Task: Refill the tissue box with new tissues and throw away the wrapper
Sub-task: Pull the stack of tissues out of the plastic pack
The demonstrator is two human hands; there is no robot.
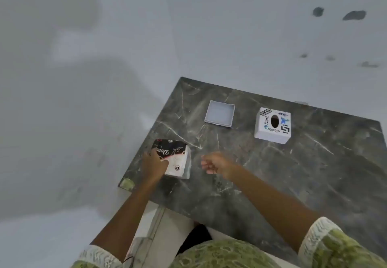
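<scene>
A wrapped tissue pack (176, 158), black and white with a "Dove" print, lies near the left edge of the dark marble table (293, 184). My left hand (154, 163) rests on its near left side, fingers gripping the wrapper. My right hand (216, 164) hovers just right of the pack, fingers loosely curled, holding nothing. The white tissue box cover (272, 126), with stickers and an oval slot on top, stands at the far right. Its white base tray (219, 115) lies apart, to the cover's left, with nothing in it.
The table stands against pale walls at the back and left. A green patch (127, 184) marks the table's near left corner. My green patterned sleeves and lap (219, 255) fill the bottom of the view.
</scene>
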